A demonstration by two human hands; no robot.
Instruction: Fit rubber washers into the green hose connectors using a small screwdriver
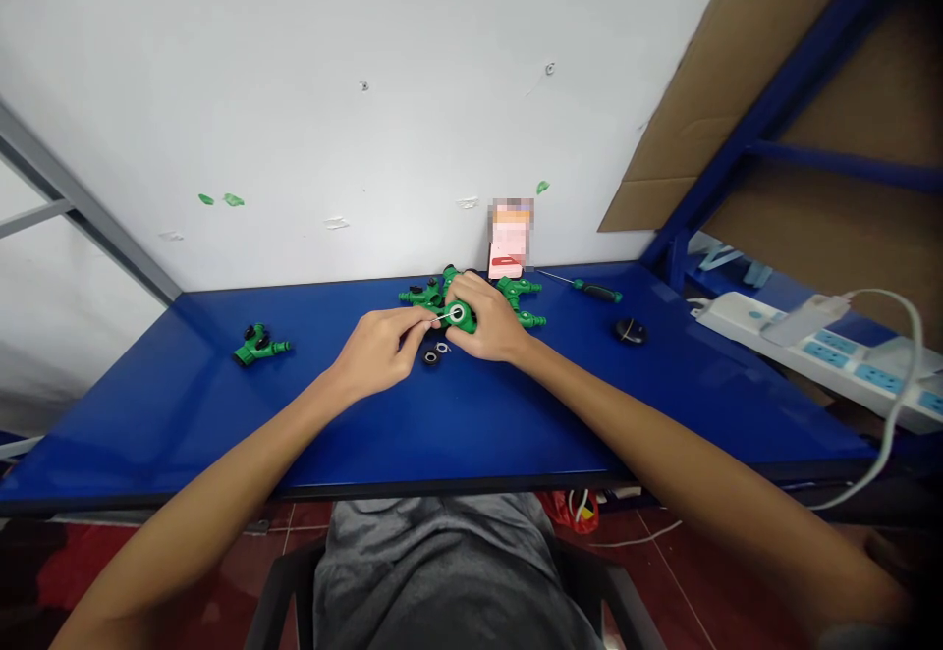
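My right hand point(487, 318) is wrapped round a green plastic hose splitter point(464, 325), whose round opening with a pale ring faces me. My left hand point(384, 344) is closed in a pinch on a thin metal pick point(440, 317); its tip reaches that opening. Just below the hands, a small black ring point(431, 357) and a pale washer point(442, 347) lie on the blue table point(471, 424). Behind my hands are several more green splitters point(423, 295), partly hidden by them. One separate green splitter with black knobs point(259, 345) lies at the left.
A screwdriver point(598, 291) and a round black object point(632, 331) lie on the right. A phone-like upright object point(508, 247), partly blurred, leans on the white wall point(413, 120). A white power strip point(817, 341) with a cable borders the table's right side.
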